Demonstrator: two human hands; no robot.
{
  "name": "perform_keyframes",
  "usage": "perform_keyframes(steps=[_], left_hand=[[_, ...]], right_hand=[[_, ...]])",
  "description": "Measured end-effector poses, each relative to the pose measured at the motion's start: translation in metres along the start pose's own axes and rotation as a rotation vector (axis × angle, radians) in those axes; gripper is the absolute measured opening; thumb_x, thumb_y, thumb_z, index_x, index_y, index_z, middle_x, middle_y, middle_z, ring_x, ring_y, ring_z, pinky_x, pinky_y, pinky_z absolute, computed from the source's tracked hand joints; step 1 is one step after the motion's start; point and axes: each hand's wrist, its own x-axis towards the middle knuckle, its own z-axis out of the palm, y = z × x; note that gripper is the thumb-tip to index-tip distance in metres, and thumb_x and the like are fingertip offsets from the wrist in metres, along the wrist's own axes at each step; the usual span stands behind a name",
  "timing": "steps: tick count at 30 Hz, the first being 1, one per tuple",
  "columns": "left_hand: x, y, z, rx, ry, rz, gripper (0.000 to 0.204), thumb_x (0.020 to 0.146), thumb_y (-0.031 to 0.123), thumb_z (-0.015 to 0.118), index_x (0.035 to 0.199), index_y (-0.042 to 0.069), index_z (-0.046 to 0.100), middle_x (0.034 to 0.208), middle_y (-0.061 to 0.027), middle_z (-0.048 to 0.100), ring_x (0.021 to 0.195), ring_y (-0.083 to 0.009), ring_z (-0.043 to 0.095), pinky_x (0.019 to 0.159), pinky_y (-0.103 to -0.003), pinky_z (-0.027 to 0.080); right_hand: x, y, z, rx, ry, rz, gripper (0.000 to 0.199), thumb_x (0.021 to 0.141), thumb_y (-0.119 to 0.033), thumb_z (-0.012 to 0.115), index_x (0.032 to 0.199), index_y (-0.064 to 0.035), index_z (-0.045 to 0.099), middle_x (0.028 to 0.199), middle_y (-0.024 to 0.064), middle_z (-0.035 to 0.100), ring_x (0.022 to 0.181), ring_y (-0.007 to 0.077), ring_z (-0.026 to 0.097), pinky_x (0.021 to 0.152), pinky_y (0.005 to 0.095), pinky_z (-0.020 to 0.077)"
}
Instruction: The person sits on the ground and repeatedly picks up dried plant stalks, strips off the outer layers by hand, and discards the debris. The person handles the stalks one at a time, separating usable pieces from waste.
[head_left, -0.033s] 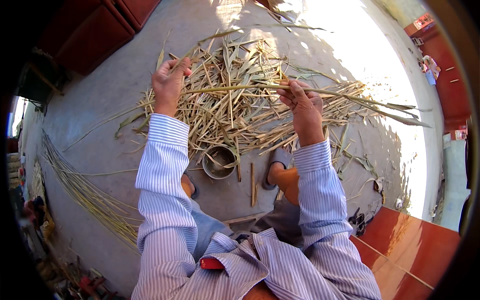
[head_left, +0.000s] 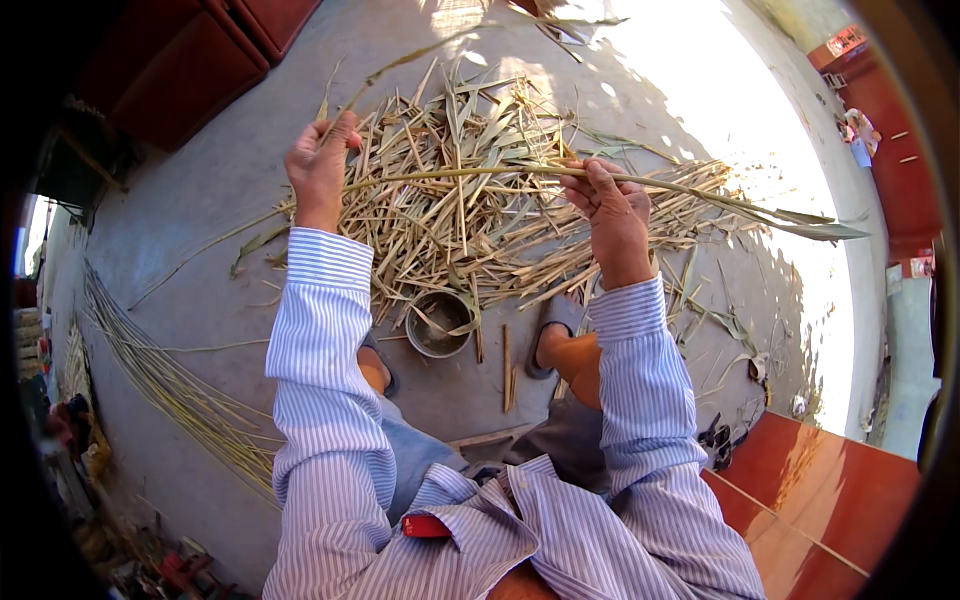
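My right hand (head_left: 615, 215) pinches a long, thin greenish reed stalk (head_left: 450, 176) between thumb and fingers. Past that hand the stalk runs right, ending in drooping leaves (head_left: 800, 222). To the left it passes behind my left wrist, and a thin length reappears beyond, slanting down left. My left hand (head_left: 320, 170) is raised with its fingers closed on a dry leaf strip (head_left: 400, 62), which arcs up and right. Beneath both hands spreads a heap of cut stalks and dry leaves (head_left: 430, 225).
A metal bowl (head_left: 437, 352) stands between my feet, near the heap. A bundle of long thin stalks (head_left: 185, 390) lies on the floor at left. Red furniture (head_left: 190, 80) is at the far left, a red cabinet (head_left: 900, 150) at right, red panels (head_left: 820, 490) at lower right.
My left hand has shifted slightly left and down, and the leaf strip now stands higher and steeper. My right hand with the reed stalk has barely moved.
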Motion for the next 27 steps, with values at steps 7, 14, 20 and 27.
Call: perform_keyframes(steps=[7,14,20,27], left_hand=[[0.000,-0.011,-0.025,1.113,0.199,0.838,0.032,0.081,0.035,0.075,0.094,0.007,0.066,0.080,-0.0060,0.068,0.078,-0.0234,0.063,0.073,-0.037,0.048],[-0.019,0.011,-0.006,0.595,-0.697,0.059,0.039,0.087,0.043,0.068,0.077,0.005,0.070,0.071,-0.0057,0.065,0.069,-0.0150,0.060,0.064,-0.033,0.047],[-0.033,-0.004,-0.017,0.258,-0.868,-0.185,0.036,0.088,0.036,0.070,0.079,0.002,0.069,0.072,-0.0013,0.067,0.067,-0.0060,0.058,0.063,-0.023,0.047],[-0.031,-0.001,-0.030,0.233,-0.351,-0.190,0.030,0.086,0.032,0.074,0.082,0.003,0.066,0.070,0.0009,0.063,0.065,-0.0059,0.054,0.063,-0.023,0.045]], right_hand=[[0.006,0.000,-0.006,0.103,-0.070,0.123,0.030,0.097,-0.013,0.056,0.120,0.0063,0.054,0.104,0.0157,0.068,0.089,0.0207,0.069,0.077,0.0275,0.0581],[0.014,0.004,-0.002,0.098,-0.066,0.111,0.034,0.097,-0.011,0.055,0.126,0.0072,0.048,0.106,0.0164,0.067,0.091,0.0215,0.068,0.080,0.0276,0.0572],[0.017,0.004,0.002,0.034,-0.060,0.044,0.034,0.097,-0.011,0.056,0.124,0.0069,0.045,0.105,0.0181,0.067,0.090,0.0215,0.068,0.077,0.0267,0.0580],[0.015,0.007,0.009,0.067,-0.104,0.008,0.029,0.096,-0.009,0.057,0.119,0.0048,0.046,0.105,0.0179,0.067,0.089,0.0205,0.069,0.077,0.0262,0.0585]])
